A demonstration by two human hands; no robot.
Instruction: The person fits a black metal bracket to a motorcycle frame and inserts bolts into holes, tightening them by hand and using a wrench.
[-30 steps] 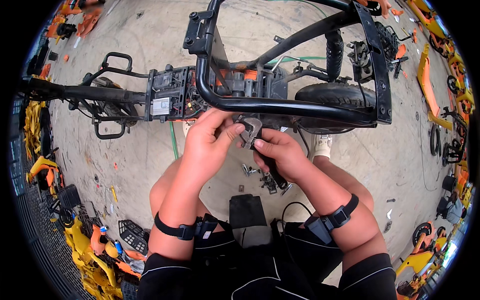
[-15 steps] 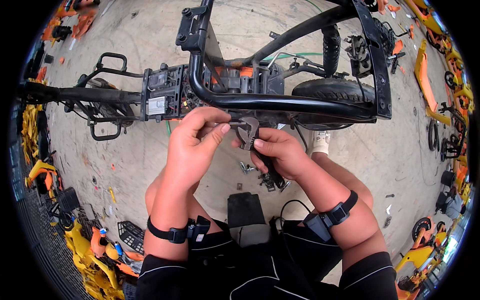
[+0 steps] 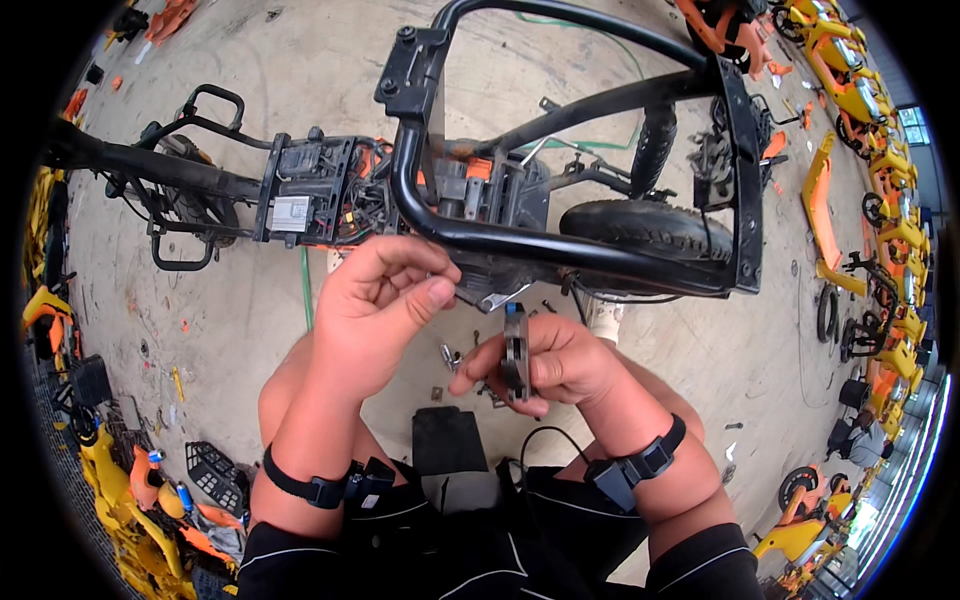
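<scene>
My right hand [image 3: 570, 365] is closed around an adjustable wrench [image 3: 516, 352], seen nearly edge-on and held upright below the scooter frame's near tube. The left hand [image 3: 370, 315] sits just under that black tubular frame [image 3: 560, 240], thumb and fingertips pinched together. A small thin bit shows at those fingertips, too small to name. Between the hands, a shiny metal bar [image 3: 506, 297] sticks out under the frame. The stripped scooter lies across in front of me, its rear tyre [image 3: 650, 230] at the right and a metal box [image 3: 291, 214] at the left.
Loose metal parts [image 3: 452, 356] lie on the concrete floor between my legs, near a black seat-like pad [image 3: 447, 440]. Yellow and orange scooter parts [image 3: 110, 480] are heaped at the left. More yellow scooters [image 3: 890, 230] line the right side. A green hose [image 3: 306, 290] runs behind the frame.
My right hand has moved lower, away from the left one, and the wrench has turned edge-on. The left hand keeps its pinch, slightly lower. The view has shifted a little.
</scene>
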